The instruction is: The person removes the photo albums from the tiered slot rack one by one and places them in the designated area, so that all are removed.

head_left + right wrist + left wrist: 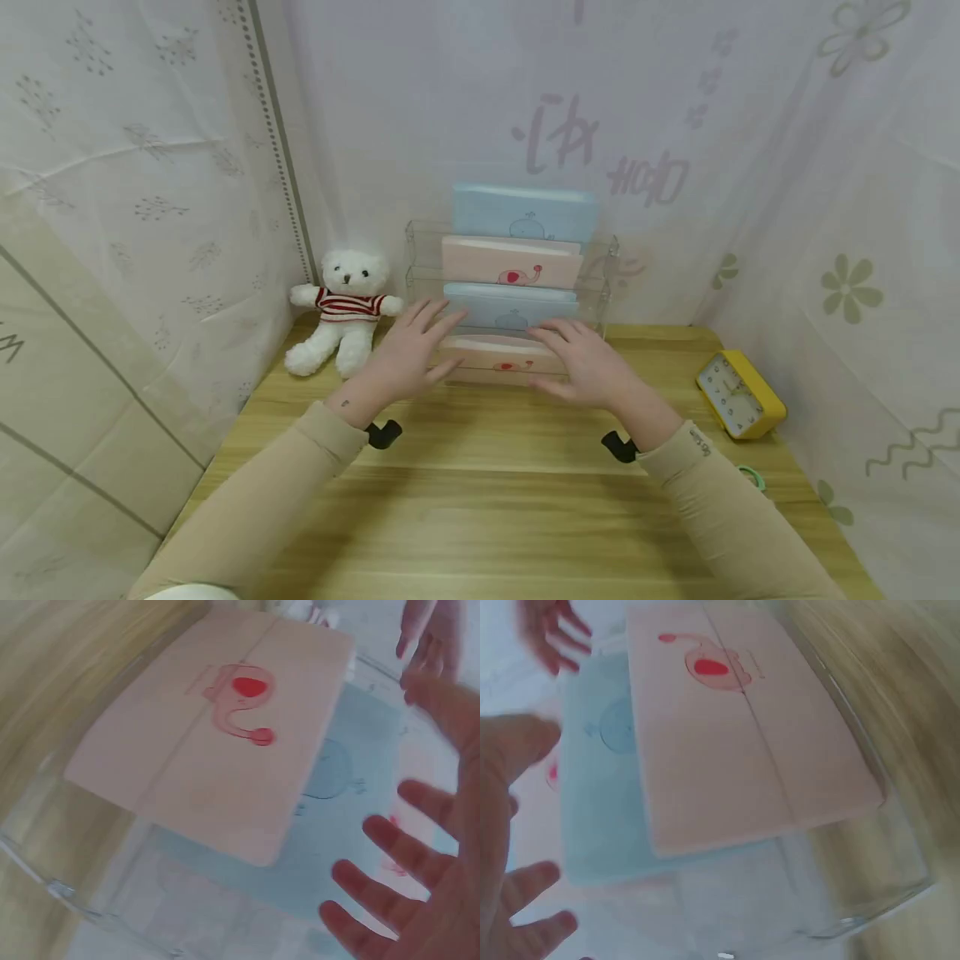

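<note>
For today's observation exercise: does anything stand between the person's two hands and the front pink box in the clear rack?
Nothing visible does. The left hand and right hand hover, fingers spread, just before the front pink box in the clear rack; the teddy bear and yellow clock sit off to the sides.

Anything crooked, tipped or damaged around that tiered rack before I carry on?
Nothing stands out. The four books sit level in the clear rack, alternating blue and pink, with the front pink book straight in the lowest tier. Both the left hand and right hand are spread open near it. The teddy bear sits upright.
</note>
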Demonstrator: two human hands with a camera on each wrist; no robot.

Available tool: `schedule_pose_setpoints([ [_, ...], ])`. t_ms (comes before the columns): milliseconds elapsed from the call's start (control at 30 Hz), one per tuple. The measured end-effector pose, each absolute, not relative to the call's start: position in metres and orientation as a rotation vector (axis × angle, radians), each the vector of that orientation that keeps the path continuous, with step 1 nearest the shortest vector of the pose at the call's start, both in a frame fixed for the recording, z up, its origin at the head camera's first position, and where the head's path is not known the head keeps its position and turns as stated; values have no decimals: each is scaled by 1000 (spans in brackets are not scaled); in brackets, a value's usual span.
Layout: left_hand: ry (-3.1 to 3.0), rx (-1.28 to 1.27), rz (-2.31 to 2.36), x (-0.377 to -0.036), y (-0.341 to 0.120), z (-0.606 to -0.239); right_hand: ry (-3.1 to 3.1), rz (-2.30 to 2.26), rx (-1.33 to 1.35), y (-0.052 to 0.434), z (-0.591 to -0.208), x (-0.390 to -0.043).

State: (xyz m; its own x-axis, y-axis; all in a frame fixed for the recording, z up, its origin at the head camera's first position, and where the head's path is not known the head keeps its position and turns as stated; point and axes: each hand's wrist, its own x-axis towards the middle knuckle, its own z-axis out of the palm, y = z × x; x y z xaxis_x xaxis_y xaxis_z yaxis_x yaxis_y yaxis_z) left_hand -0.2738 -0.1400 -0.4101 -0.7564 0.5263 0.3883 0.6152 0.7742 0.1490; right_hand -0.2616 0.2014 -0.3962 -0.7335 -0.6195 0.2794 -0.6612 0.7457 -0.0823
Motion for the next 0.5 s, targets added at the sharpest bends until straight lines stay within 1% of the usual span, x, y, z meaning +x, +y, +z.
schedule_pose_setpoints([
  [300, -2623, -370, -980, -295, -157, -455, -2743, 319, 779, 206, -417, -277],
  [500, -2553, -212, -1274, -306, -163, -486, -2789, 449, 709, 208, -429, -283],
])
